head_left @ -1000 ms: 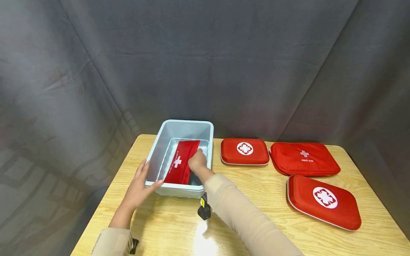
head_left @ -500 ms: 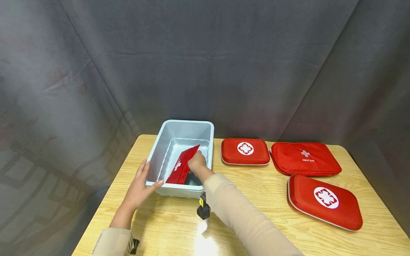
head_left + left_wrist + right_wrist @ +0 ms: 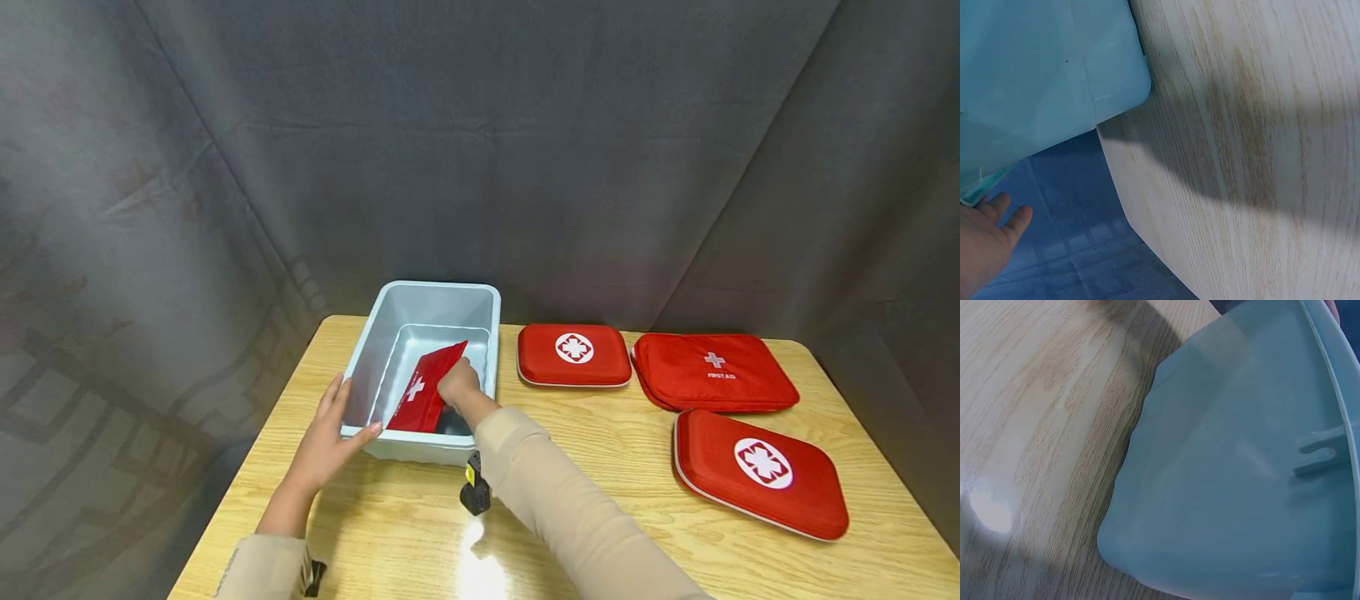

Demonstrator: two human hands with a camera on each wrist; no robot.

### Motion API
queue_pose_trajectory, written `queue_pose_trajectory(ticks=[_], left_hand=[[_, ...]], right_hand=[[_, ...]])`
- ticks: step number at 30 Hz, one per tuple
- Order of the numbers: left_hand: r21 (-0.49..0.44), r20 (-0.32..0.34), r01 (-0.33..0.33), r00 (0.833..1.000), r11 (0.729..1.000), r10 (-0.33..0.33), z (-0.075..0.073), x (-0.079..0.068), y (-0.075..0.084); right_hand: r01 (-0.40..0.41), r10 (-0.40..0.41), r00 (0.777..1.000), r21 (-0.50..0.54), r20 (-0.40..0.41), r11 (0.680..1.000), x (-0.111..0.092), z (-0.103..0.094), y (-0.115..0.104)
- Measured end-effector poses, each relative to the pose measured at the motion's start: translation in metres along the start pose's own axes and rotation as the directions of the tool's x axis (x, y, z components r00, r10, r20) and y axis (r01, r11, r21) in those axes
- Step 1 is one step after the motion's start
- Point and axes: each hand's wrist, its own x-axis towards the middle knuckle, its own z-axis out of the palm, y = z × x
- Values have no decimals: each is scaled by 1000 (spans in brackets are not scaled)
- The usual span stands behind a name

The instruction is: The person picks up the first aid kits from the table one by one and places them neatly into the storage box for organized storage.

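A grey plastic bin (image 3: 442,290) stands on the table, its outer wall seen in the right wrist view. Inside it is a red first-aid pouch (image 3: 414,392) with a white cross, its right side tilted up. My right hand (image 3: 461,385) reaches into the bin and grips the pouch by that raised edge; the fingertips are hidden. At the bin's near left corner, my left hand (image 3: 326,439) rests on the rim with fingers spread along the left side and thumb on the front rim. In the left wrist view, the left fingers (image 3: 1017,220) look extended beside the bin.
To the bin's right lie a small red hard case (image 3: 547,354), a soft red first-aid bag (image 3: 750,367) and a larger red case (image 3: 720,450). A dark cloth (image 3: 570,167) hangs behind the wooden table (image 3: 405,533).
The pouch's right side has tipped up more steeply inside the bin, with my right hand still on it. My left hand and the bin stay in place.
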Motion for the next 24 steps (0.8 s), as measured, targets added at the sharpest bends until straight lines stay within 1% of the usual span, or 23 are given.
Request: queue_pose_trajectory(ticks=[3,4,5,6,7,10,11,12,13,14,15,17,18,19,20,24], left_hand=[[5,2,7,1000,1000,-7,0,0,0],[6,2,9,1000,1000,-9,0,0,0],[7,2,9,1000,1000,-9,0,0,0],[8,1,9,1000,1000,-9,0,0,0],[9,0,10,1000,1000,-10,0,0,0],[10,-2,9,1000,1000,-9,0,-1,0],[10,-3,9,1000,1000,-9,0,-1,1],[9,-3,10,1000,1000,-10,0,-1,1],[9,-2,11,1000,1000,-11,0,-1,1],[9,-1,13,1000,1000,-13,0,-1,1],[8,-1,14,1000,1000,-14,0,-1,1],[7,-1,14,1000,1000,-14,0,-1,1],[6,-2,14,1000,1000,-14,0,-1,0],[7,-3,14,1000,1000,-14,0,-1,0],[5,-4,13,1000,1000,-13,0,-1,0],[-1,-4,14,1000,1000,-14,0,0,0]], right_hand=[[-21,23,998,-40,58,999,2,3,2],[-37,41,997,-58,72,998,7,7,5],[-35,42,996,-86,77,996,11,11,8],[-16,25,996,-108,82,994,25,20,20],[-25,37,995,-125,94,992,41,30,32],[-5,29,994,-225,105,974,109,70,86],[17,14,993,-272,113,962,132,84,105],[41,5,991,-339,134,940,157,98,124],[54,9,989,-411,150,910,174,107,136],[93,-16,987,-485,161,869,189,117,147],[130,-36,983,-547,179,827,198,123,154],[203,-76,973,-644,220,738,209,129,162],[230,-91,967,-672,237,704,211,130,163],[236,-80,963,-669,256,705,209,128,161],[249,-80,959,-670,273,699,206,126,158],[227,-50,954,-604,294,764,179,110,137]])
